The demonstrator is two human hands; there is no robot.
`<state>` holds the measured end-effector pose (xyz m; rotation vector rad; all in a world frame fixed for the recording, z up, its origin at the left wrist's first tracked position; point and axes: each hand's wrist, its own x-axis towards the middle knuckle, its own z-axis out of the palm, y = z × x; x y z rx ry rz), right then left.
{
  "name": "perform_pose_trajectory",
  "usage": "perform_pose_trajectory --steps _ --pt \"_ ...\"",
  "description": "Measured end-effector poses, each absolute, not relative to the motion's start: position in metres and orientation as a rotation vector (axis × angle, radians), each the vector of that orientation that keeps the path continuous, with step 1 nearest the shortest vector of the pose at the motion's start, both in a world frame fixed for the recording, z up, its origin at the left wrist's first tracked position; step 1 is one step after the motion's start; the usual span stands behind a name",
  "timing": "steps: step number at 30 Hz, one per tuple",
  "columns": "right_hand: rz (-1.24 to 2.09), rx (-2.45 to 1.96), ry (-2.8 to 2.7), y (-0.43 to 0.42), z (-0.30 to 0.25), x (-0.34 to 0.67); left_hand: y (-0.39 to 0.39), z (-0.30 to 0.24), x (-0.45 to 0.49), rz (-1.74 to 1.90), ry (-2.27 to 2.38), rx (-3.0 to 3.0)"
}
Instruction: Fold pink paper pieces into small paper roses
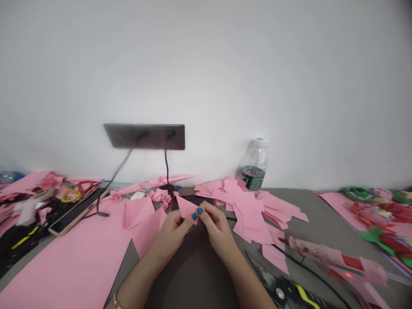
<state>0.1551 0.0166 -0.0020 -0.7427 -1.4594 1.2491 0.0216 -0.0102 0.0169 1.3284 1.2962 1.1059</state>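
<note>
Both hands meet over the middle of the grey table (325,223), pinching one small folded pink paper piece (186,207). My left hand (174,234) grips its lower left side, fingers curled, a blue-painted nail showing. My right hand (216,227) pinches its right edge with thumb and forefinger. A dark mat (196,270) lies beneath the hands. Several cut pink paper squares (251,212) are scattered just right of the hands, and folded pink pieces (141,212) lie to the left.
A large pink sheet (74,262) covers the left front. A phone (77,211), scissors with red and yellow handles (75,191) and clutter sit far left. A plastic bottle (254,165) stands by the wall under a socket strip (144,136). Pliers (283,289), a glue gun (325,255) and paper flowers (383,219) lie right.
</note>
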Motion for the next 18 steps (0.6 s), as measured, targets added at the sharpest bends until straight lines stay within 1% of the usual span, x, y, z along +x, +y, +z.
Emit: perform_pose_trajectory --steps 8,14,18 --pt "1.201 -0.765 -1.435 0.0166 0.0045 0.1555 -0.0127 0.0253 0.0250 1.065 1.293 1.417" --pt "1.161 -0.794 -1.444 0.0184 0.0028 0.1559 -0.0132 0.0250 0.0242 1.170 1.342 1.336" --pt "1.247 -0.790 -1.476 0.0185 0.0008 0.1564 -0.0100 0.0195 0.0186 1.355 1.396 1.331"
